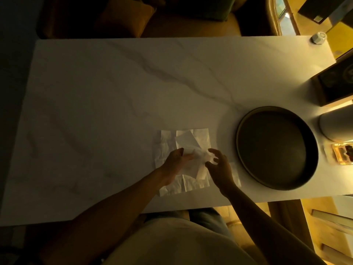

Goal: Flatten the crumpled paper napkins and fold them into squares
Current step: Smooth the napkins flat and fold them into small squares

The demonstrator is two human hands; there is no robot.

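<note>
Early going: one napkin (166,150) lies flattened near the table's (95,92) front edge, unfolded – left hand (176,159) presses flat, right hand (219,167) spread wide beside a crumpled napkin (198,154) – no squares visible yet

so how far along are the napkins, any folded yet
Done: one napkin lies spread flat on the table, creases showing. In hand: the left hand and right hand work a crumpled napkin on top of it. Left: no finished square is visible, and the dark tray holds nothing.
</note>
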